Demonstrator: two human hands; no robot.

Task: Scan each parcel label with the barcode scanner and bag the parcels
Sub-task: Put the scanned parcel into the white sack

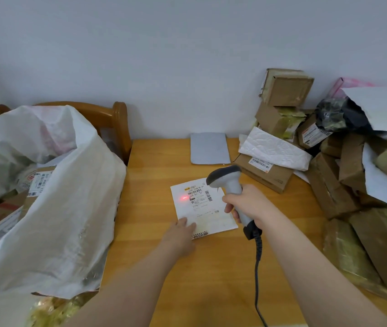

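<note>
- A flat white paper parcel lies face up in the middle of the light wooden table, with its printed label on the half farther from the person.
- The right hand is wrapped round the handle of the grey handheld barcode scanner. The scanner's dark head tilts down toward the label, and a black cable trails from the grip to the near edge of the table.
- The left hand grasps nothing. Its straight fingers press the parcel's near left corner flat against the table.
- A red light spot sits at the left edge of the label, just beside the printed codes rather than across them. I judge this scan to be under way but not yet clearly landed.
- To the left, a large white woven sack stands with its mouth open. Labelled brown boxes show inside it, so some parcels look already scanned and bagged.
- To the right, well apart from the sack, a heap of brown cardboard boxes and soft mailers appears to be waiting. A flat grey mailer lies alone near the wall.
- By my reading the task is partway through. This parcel still needs bagging, and the whole right-hand heap is left to do.
</note>
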